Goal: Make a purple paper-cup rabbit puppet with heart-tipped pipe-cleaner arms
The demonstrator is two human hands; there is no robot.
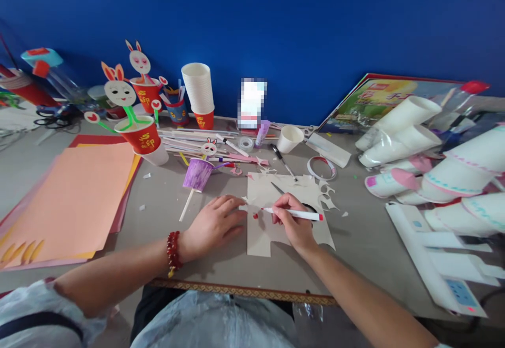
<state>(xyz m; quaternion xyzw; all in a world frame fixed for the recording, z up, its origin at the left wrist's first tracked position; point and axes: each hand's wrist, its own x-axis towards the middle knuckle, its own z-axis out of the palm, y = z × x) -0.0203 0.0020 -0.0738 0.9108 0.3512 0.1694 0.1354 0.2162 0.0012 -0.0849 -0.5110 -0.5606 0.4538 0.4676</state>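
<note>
My right hand [294, 221] is closed around a white marker [303, 214] with a red end, its tip down at a sheet of white paper [258, 240]. A small red mark [255, 216] shows near that tip. My left hand [213, 227] lies with fingers stretched out at the sheet's left edge, by a small white scrap [244, 207]. Scissors [278, 188] lie on the sheet, partly hidden by my right hand. Beyond my left hand, a purple-coloured cup [198, 174] carries a small bunny face [209, 148] and has a stick below.
Red cups with bunny faces [120, 94], stacked white cups [198, 87] and a lit phone [252, 103] stand at the back. Coloured sheets [74, 195] lie left. Tape [321, 168] and a pen [284, 161] lie beyond the paper. Decorated cups [453, 174] and a power strip [430, 264] are right.
</note>
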